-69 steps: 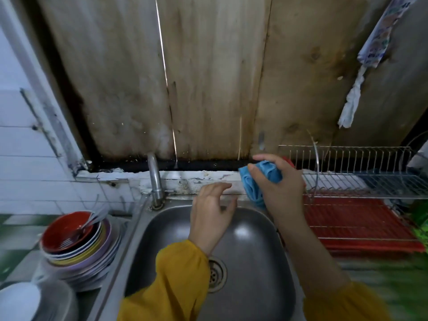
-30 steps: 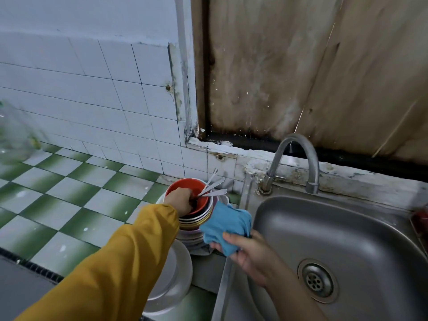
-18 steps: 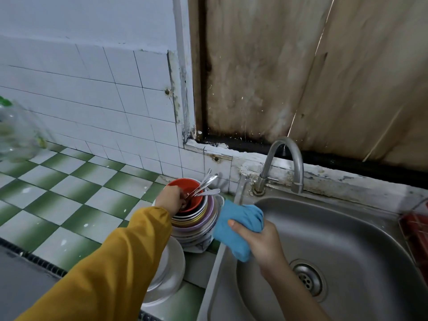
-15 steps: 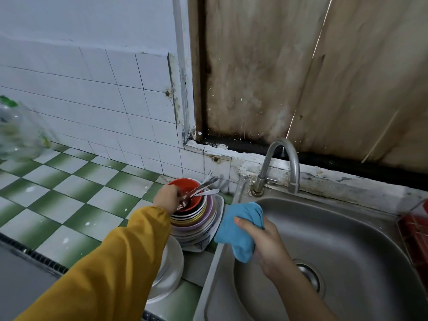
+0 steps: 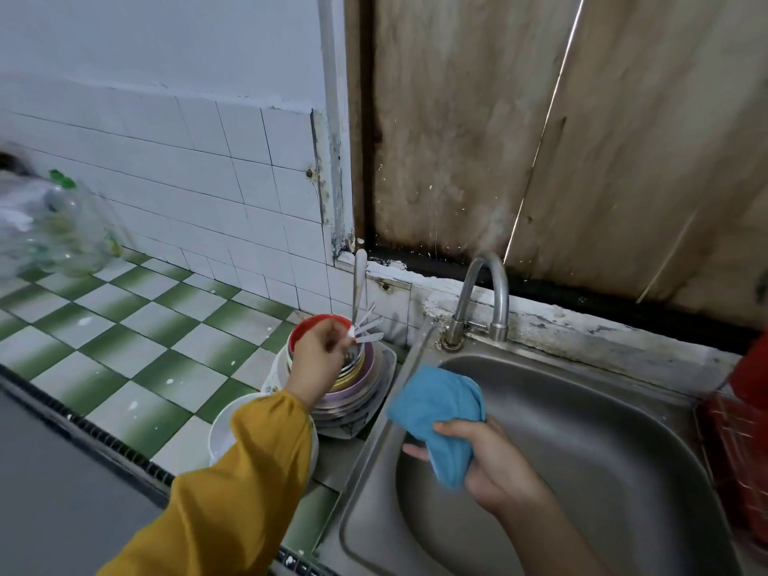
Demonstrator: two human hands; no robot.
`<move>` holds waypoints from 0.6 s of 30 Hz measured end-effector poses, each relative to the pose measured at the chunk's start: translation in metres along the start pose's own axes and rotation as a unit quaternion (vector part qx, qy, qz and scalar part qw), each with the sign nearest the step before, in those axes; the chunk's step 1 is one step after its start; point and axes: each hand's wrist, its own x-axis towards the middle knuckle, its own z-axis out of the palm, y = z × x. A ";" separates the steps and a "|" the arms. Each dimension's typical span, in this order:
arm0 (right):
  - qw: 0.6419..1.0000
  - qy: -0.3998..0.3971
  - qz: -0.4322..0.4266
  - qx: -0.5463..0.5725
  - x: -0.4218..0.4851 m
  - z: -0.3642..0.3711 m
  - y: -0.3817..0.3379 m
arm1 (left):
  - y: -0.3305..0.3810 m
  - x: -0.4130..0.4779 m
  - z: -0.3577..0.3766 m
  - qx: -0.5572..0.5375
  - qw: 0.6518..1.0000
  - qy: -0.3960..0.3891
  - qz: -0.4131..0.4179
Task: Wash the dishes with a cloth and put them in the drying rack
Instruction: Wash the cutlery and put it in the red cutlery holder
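A stack of bowls and plates with a red bowl on top stands on the counter left of the sink. My left hand is over the red bowl and pinches a metal spoon, whose handle points up. More cutlery lies in the bowl. My right hand holds a blue cloth over the steel sink. The red drying rack shows at the right edge.
A curved tap stands behind the sink. White plates sit in front of the stack, partly under my sleeve. A clear plastic bottle is at the far left on the green-checked counter. Wooden boards back the sink.
My left hand has lifted a spoon upright out of the red bowl. My right hand with the cloth has moved a little down over the sink.
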 end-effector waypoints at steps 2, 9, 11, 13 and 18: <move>0.999 -0.014 0.013 0.034 -0.006 -0.004 0.001 | 0.008 -0.028 0.010 -0.062 0.998 -0.020 -0.020; 0.991 -0.019 0.027 0.129 -0.026 -0.010 -0.009 | 0.022 -0.100 0.044 -0.204 0.975 -0.067 -0.067; 0.995 0.005 -0.049 0.087 -0.027 -0.013 -0.009 | 0.024 -0.109 0.049 -0.208 0.974 -0.051 -0.070; 0.988 0.049 -0.146 -0.001 -0.027 -0.014 -0.011 | 0.026 -0.117 0.053 -0.199 0.978 -0.033 -0.062; 0.973 0.003 -0.194 -0.122 -0.029 -0.001 0.002 | 0.041 -0.129 0.065 -0.169 0.984 -0.061 -0.006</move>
